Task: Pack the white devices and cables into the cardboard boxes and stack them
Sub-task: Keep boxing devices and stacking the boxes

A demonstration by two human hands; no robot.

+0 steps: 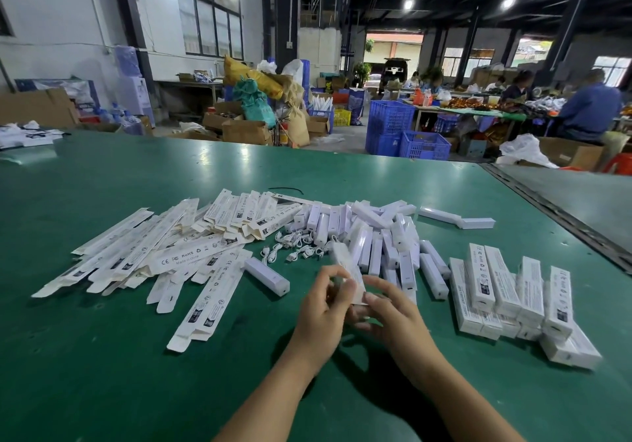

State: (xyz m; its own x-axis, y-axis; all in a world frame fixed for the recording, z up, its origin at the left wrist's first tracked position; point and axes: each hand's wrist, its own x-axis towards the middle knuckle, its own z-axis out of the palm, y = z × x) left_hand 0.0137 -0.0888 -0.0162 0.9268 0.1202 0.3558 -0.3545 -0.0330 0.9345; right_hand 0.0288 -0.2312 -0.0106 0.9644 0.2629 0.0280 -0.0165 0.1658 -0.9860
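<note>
a: what are the hands on?
b: the left hand [323, 305] and right hand [390, 311] share one white box [347, 267], each grip clamped on its near end, just above the table [102, 356] (it's blurred, so what's inside i cannot tell).
a: and the other things?
b: flat boxes [154, 253] lie heaped on the left, loose white devices [376, 236] are piled beyond the hands, small cables [290, 252] sit between those heaps, and packed boxes [513, 291] are stacked on the right.

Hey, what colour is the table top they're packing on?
The table top is green, slightly glossy; the head view shows it plainly.
</note>
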